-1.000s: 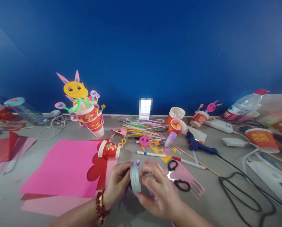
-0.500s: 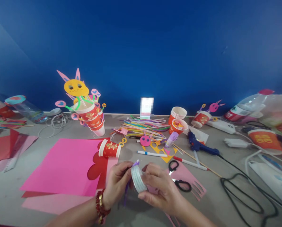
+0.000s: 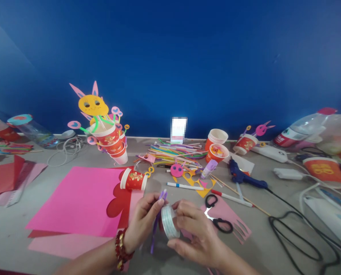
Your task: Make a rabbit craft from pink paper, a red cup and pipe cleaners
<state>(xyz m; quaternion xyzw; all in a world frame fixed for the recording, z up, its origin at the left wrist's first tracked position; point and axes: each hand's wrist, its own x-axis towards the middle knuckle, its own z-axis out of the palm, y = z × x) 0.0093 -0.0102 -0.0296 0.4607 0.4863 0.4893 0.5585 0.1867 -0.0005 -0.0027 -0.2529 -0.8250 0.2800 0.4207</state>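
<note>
Between thumb and fingers, my left hand (image 3: 144,217) pinches a purple pipe cleaner (image 3: 155,229), whose bent tip shows above the thumb and whose tail hangs down. Clear tape on a roll (image 3: 169,221) is gripped by my right hand (image 3: 195,227), just right of the pipe cleaner. Whether a strip of tape joins the two is too fine to make out. Scissors (image 3: 220,224) with black handles lie right of my right hand, on pink paper (image 3: 239,219) cut into strips. A red paper cup (image 3: 134,179) rests on its side beyond my left hand.
Pink sheets (image 3: 76,198) cover the left. Behind lie many pipe cleaners (image 3: 173,154), a pink bunny face (image 3: 176,170), a marker (image 3: 184,186) and a glue stick (image 3: 209,169). A blue glue gun (image 3: 245,177) trails its black cord (image 3: 290,212) at right. Decorated stacked cups (image 3: 107,137) stand at left.
The tape roll has shifted slightly down and right, turning a little, away from my left fingers. More of the purple pipe cleaner shows now. The whole view has shifted slightly.
</note>
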